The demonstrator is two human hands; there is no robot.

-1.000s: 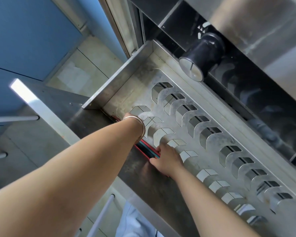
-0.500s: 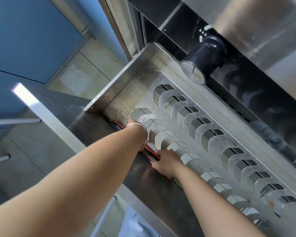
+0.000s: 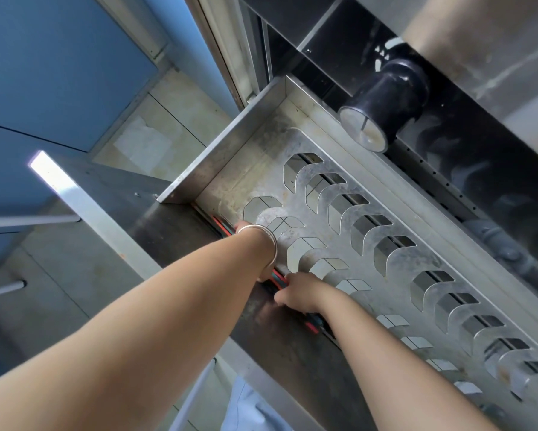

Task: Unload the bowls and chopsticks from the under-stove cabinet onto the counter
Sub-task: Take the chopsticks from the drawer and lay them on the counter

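A bundle of red, black and teal chopsticks [image 3: 279, 279] lies in the narrow front channel of a pulled-out steel drawer [image 3: 395, 275] with a slotted rack. My left hand [image 3: 243, 226], a silver bangle on its wrist, reaches down into the channel at the bundle's left part; its fingers are hidden behind the wrist. To the right, my right hand [image 3: 298, 292] has its fingers curled into the channel over the chopsticks. No bowls show in the rack slots.
The drawer's dark front panel [image 3: 180, 237] with a bright handle bar [image 3: 72, 194] lies toward me. A black stove knob [image 3: 385, 101] juts out above the drawer's back edge. Blue cabinet doors [image 3: 44, 73] and tiled floor [image 3: 155, 132] are at the left.
Both hands stay in the front channel. My right hand has closed a little more over the chopsticks, and a short end of the bundle now shows to its right.
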